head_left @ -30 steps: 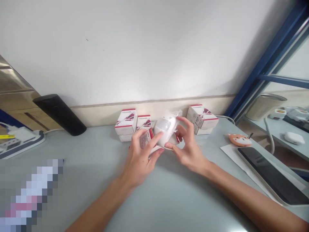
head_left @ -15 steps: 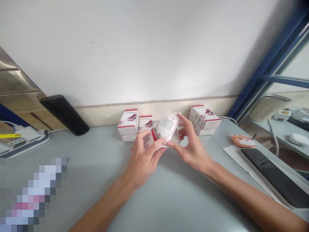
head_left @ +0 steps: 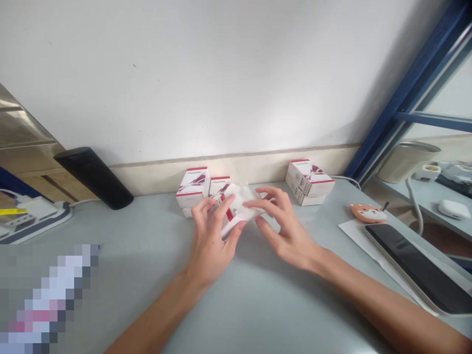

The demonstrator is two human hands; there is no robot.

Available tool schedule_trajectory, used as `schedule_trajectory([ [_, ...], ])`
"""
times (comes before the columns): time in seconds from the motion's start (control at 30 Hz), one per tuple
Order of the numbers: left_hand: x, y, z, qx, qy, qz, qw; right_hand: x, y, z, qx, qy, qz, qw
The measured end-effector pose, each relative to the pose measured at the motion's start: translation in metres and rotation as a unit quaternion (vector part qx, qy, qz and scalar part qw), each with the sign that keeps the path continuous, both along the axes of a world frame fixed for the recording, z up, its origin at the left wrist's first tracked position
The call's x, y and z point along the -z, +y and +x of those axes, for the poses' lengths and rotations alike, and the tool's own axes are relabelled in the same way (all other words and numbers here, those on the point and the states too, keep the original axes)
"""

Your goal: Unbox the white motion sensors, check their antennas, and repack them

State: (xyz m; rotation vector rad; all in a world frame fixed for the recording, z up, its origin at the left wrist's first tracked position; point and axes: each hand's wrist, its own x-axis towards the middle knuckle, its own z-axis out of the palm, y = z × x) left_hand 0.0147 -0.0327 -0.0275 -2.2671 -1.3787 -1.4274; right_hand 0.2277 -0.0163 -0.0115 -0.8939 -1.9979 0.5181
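Note:
My left hand (head_left: 209,235) grips a small white and red box (head_left: 225,212) just above the grey table (head_left: 258,300), its fingers curled round the box's near side. A white item in clear wrapping (head_left: 246,202) lies at the box's open end. My right hand (head_left: 283,227) hovers over that end with fingers spread, fingertips resting on the wrapped item. Behind my hands, more white and red boxes (head_left: 194,188) stand against the wall, and two stacked ones (head_left: 309,181) sit to the right.
A black cylinder (head_left: 93,175) leans at the back left. A white power strip (head_left: 33,216) lies at the far left. A phone (head_left: 416,265) on white paper and a small orange fox-shaped object (head_left: 368,213) sit at the right, by a blue frame (head_left: 401,93).
The wrapped white item has dropped from upright between my fingers down to the box's open end. My right hand has let go its pinch and spread flat over it.

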Motion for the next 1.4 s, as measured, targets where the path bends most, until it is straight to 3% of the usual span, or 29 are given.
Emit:
schedule_trajectory([
  [0.2,-0.002,-0.001,0.002,0.021,0.041,0.073,0.996,-0.016,-0.004,0.005,-0.056,-0.116,0.049,0.991],
  [0.4,-0.015,-0.001,0.000,0.003,0.027,0.065,0.998,-0.024,-0.004,0.007,-0.111,-0.094,0.087,0.986],
  [0.47,-0.019,-0.001,0.000,-0.011,-0.014,0.070,0.997,-0.026,0.000,0.010,-0.079,-0.016,0.106,0.991],
  [0.57,-0.020,-0.001,0.002,-0.022,-0.105,0.083,0.991,-0.025,0.013,0.019,0.053,0.085,0.122,0.987],
  [0.67,-0.016,-0.001,0.006,-0.025,-0.149,0.064,0.987,-0.013,0.033,0.029,0.159,-0.014,0.072,0.985],
  [0.77,-0.012,-0.001,0.006,-0.035,-0.121,0.026,0.992,0.006,0.049,0.033,0.181,-0.161,0.000,0.970],
  [0.83,-0.014,0.001,0.002,-0.024,-0.079,0.029,0.996,0.016,0.053,0.033,0.172,-0.204,-0.040,0.963],
  [0.97,-0.024,-0.001,-0.007,0.032,-0.024,0.046,0.998,0.023,0.054,0.030,0.171,-0.212,-0.078,0.959],
  [1.07,-0.029,-0.004,-0.007,0.036,-0.029,0.048,0.998,0.024,0.052,0.026,0.187,-0.208,-0.078,0.957],
  [1.27,-0.026,-0.009,0.001,0.042,-0.028,0.077,0.996,0.023,0.051,0.020,0.189,-0.061,-0.036,0.979],
  [1.4,-0.026,-0.010,0.002,0.046,-0.027,0.069,0.996,0.003,0.041,0.020,0.197,0.105,0.090,0.971],
])
